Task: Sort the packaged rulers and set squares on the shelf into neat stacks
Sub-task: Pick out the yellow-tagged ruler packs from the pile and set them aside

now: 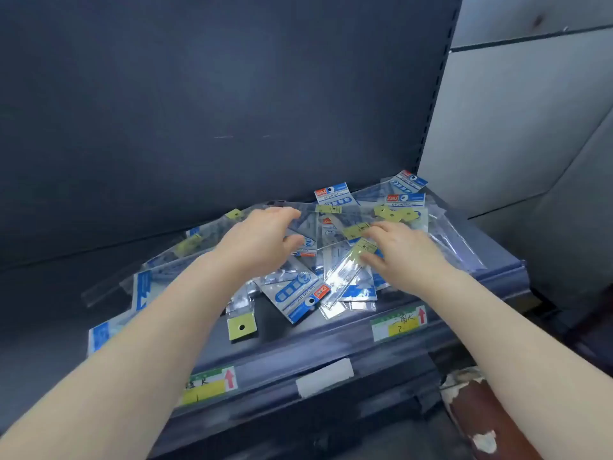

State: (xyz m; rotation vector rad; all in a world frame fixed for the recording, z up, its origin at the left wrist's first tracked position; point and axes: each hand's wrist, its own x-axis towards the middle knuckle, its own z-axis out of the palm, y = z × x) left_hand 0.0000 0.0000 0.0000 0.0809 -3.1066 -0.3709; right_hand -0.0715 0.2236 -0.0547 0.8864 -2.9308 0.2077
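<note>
Two bare forearms reach in from 7 and 5 o'clock over the shelf edge (331, 343), left hand (257, 242) spread, fingers curled on a clear packet (300, 210), right hand (403, 249) pressing fingertips flat on the jumbled packaged rulers and set squares (298, 293) at centre

Clear-sleeved packaged rulers and set squares (300, 295) with blue-and-white or yellow-green header cards lie in a loose, overlapping heap at mixed angles across the dark shelf (348, 340), several overhanging its front edge.
</note>
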